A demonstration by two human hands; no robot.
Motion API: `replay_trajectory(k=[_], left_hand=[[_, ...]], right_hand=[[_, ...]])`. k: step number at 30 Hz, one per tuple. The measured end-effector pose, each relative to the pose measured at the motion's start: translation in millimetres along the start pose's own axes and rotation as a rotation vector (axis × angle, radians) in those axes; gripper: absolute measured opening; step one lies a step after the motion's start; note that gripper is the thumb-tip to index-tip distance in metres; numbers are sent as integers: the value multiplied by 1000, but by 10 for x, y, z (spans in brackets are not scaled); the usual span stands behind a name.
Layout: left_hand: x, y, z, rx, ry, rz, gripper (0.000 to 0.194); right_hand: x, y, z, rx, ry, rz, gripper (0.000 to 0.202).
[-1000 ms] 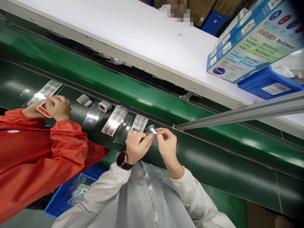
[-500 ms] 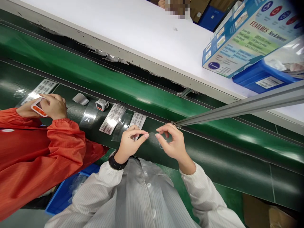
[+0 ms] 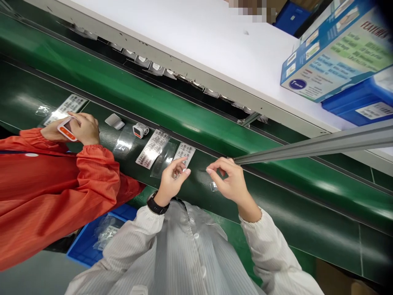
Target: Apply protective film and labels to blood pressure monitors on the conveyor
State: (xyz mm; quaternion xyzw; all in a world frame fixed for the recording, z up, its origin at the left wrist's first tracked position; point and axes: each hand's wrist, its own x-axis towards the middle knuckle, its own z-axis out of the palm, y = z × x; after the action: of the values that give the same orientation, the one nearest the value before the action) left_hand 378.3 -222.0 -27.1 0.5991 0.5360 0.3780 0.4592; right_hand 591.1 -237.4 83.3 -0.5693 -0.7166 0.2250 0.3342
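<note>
My left hand (image 3: 174, 180) is open, thumb and forefinger apart, in front of a printed label sheet (image 3: 188, 152) on the dark green work surface. Nothing shows between those fingers. To its right, my right hand (image 3: 230, 180) has thumb and forefinger pinched together. Whatever they hold, if anything, is too small or too clear to make out. Just below that pinch is a small clear glinting piece (image 3: 214, 187), partly behind the hand. Left of my left hand are a clear plastic sheet (image 3: 162, 159) and a larger label sheet (image 3: 152, 148).
A small white-and-orange device (image 3: 141, 130) and a grey-white piece (image 3: 114, 121) stand further left. A co-worker's hands (image 3: 82, 128) hold a similar device (image 3: 67, 128). A metal bar (image 3: 307, 144) slants across the right, below a printed box (image 3: 331, 61) and blue bin (image 3: 353, 102).
My hands have moved apart; the left thumb and forefinger have opened, while the right pinch has closed. The whole view has shifted slightly.
</note>
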Motion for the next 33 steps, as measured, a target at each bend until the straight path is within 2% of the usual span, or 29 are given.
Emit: replay_trajectory(k=[2,4,7,9,11,14,16,18,22,27,30,33], left_hand=[[-46,-393,72,143,90,-92,40],[-97,-774,178,263,149,-165,52],[-148,-1210,372,417,182,-257,73],[-141,-1398,489,475,185,-295,78],[-100,-1519,574,499,189,-304,73],[-15,-1576,624,494,208,-263,60],[18,-1506,606,463,212,-195,56],[8,-1328,542,417,203,-99,56],[-115,-686,283,311,181,111,55],[-234,170,-162,84,88,306,75],[-231,491,-406,-97,12,390,75],[-203,694,-595,-117,-92,525,73]], right_hand=[[-6,59,-30,21,15,85,11],[-11,125,-62,46,-2,163,12],[-26,188,-84,67,-38,219,13],[-43,186,-80,98,-46,242,14],[-62,156,-78,128,-45,258,15],[-83,102,-111,145,-58,282,17],[-86,77,-158,197,-81,331,20],[-80,55,-215,303,-106,412,25],[-52,-58,-323,525,-154,528,30],[-36,-361,-455,787,-204,452,23],[-68,-522,-538,945,-250,396,20],[-126,-605,-616,1046,-291,362,20]])
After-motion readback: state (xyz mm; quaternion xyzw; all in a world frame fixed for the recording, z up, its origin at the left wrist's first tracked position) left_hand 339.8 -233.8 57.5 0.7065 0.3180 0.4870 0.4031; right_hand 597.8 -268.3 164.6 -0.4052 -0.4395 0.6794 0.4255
